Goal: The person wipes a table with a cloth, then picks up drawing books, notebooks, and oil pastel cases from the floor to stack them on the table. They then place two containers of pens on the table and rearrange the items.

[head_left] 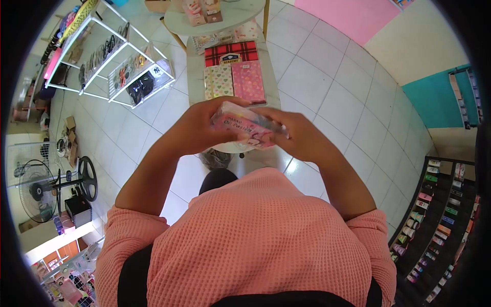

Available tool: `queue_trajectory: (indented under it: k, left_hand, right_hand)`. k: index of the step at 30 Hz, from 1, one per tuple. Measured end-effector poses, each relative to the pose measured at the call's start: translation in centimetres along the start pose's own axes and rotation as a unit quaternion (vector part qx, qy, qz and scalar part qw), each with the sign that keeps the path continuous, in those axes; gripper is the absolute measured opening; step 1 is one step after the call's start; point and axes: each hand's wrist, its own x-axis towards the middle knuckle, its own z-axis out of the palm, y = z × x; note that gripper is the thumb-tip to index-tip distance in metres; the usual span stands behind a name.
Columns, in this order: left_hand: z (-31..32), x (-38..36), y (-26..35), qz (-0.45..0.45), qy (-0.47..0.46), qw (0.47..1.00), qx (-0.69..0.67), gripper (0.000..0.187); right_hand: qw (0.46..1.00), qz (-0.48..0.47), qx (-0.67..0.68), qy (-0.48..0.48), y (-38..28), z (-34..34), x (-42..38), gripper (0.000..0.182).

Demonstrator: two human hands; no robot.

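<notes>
A pink box of oil pastels (244,126), its lettering partly blurred, is held up in front of my chest between both hands. My left hand (200,127) grips its left end, fingers along the far edge and thumb on the near side. Around the right end curls my right hand (291,132), its fingers over the top edge. Just beyond the box, on a low table (196,77), lie a pink patterned notebook or pack (248,82), a green-hearts one (218,82) and a red plaid one (245,50) marked "ACADEMY".
A round tabletop (240,19) with packaged goods stands behind. At left are a white wire rack (110,64) of hanging items and a standing fan (38,190). Dark shelves (434,225) of small packages line the right side. Tiled floor (307,66) surrounds the table.
</notes>
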Motion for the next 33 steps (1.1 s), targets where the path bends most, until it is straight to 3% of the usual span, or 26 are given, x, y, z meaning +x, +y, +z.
queue_trajectory:
  k: [1, 2, 4, 6, 8, 10, 12, 13, 15, 16, 17, 18, 20, 22, 26, 28, 29, 31, 33]
  left_hand:
    - [0.3, 0.4, 0.3, -0.097, 0.017, 0.993, -0.061, 0.054]
    - [0.4, 0.4, -0.6, -0.097, 0.017, 0.994, -0.052, 0.054]
    - [0.0, 0.7, -3.8, -0.022, 0.069, 0.976, -0.205, 0.043]
    - [-0.2, -0.4, -4.2, -0.012, 0.112, 0.949, -0.293, 0.041]
    - [0.1, -1.4, -6.1, 0.036, 0.143, 0.941, -0.305, 0.039]
    - [0.1, -2.7, -7.4, 0.012, 0.158, 0.929, -0.334, 0.037]
    - [0.1, -3.8, -8.8, -0.005, 0.176, 0.914, -0.365, 0.034]
    - [-0.2, -4.5, -10.0, -0.004, 0.180, 0.928, -0.327, 0.033]
    - [-0.6, -5.9, -12.0, -0.002, 0.189, 0.938, -0.290, 0.032]
    - [-0.6, -6.7, -12.9, 0.009, 0.204, 0.951, -0.232, 0.032]
    - [-0.5, -7.4, -13.9, 0.019, 0.218, 0.960, -0.173, 0.032]
    - [-0.5, -8.0, -15.0, 0.018, 0.222, 0.959, -0.177, 0.032]
    - [-0.3, -8.6, -17.2, -0.011, 0.223, 0.941, -0.254, 0.031]
    - [-0.1, -8.8, -18.4, -0.024, 0.233, 0.943, -0.237, 0.031]
    - [0.4, -7.7, -19.6, -0.021, 0.266, 0.943, -0.200, 0.030]
    - [0.4, -7.5, -20.0, -0.024, 0.265, 0.947, -0.180, 0.031]
    - [0.3, -7.3, -20.2, -0.024, 0.265, 0.951, -0.157, 0.032]
    - [0.3, -7.3, -20.3, -0.045, 0.267, 0.957, -0.106, 0.035]
    - [0.2, -7.1, -20.6, -0.062, 0.268, 0.960, -0.054, 0.038]
  right_hand:
    - [1.000, 0.004, 0.011, 0.016, -0.7, -0.6, -0.1, 0.060]
    - [1.000, -0.003, 0.014, 0.021, -0.4, -0.5, -0.1, 0.060]
    - [0.957, 0.006, 0.254, 0.143, 1.0, 0.1, 0.2, 0.059]
    - [0.958, -0.022, 0.259, 0.118, 2.9, 1.3, 1.3, 0.059]
    - [0.918, -0.077, 0.372, 0.111, 3.2, 4.2, 2.5, 0.057]
    - [0.939, -0.042, 0.318, 0.122, 3.1, 5.9, 3.4, 0.055]
    - [0.929, 0.002, 0.357, 0.096, 3.2, 6.6, 4.4, 0.049]
    - [0.933, 0.005, 0.350, 0.088, 3.1, 6.8, 4.6, 0.049]
    - [0.990, 0.033, 0.127, 0.043, 3.3, 6.5, 4.6, 0.048]
    - [0.991, 0.033, 0.123, 0.036, 3.1, 6.3, 4.5, 0.048]
    - [0.992, 0.002, -0.111, 0.058, 2.7, 5.8, 4.3, 0.053]
    - [0.937, -0.032, -0.339, 0.077, 2.7, 5.3, 4.1, 0.057]
    - [0.940, -0.005, -0.327, 0.098, 5.0, 5.8, 4.1, 0.066]
    - [0.914, 0.108, -0.353, 0.168, 6.0, 6.4, 4.1, 0.073]
    - [0.930, 0.136, -0.269, 0.209, 7.8, 6.4, 4.3, 0.079]
    - [0.968, 0.182, -0.032, 0.168, 7.0, 5.6, 4.4, 0.084]
    - [0.968, 0.184, -0.032, 0.168, 7.2, 5.5, 4.4, 0.084]
    - [0.926, 0.274, -0.146, 0.215, 7.9, 5.8, 3.9, 0.081]
    - [0.929, 0.261, -0.150, 0.217, 10.8, 5.1, 3.1, 0.077]
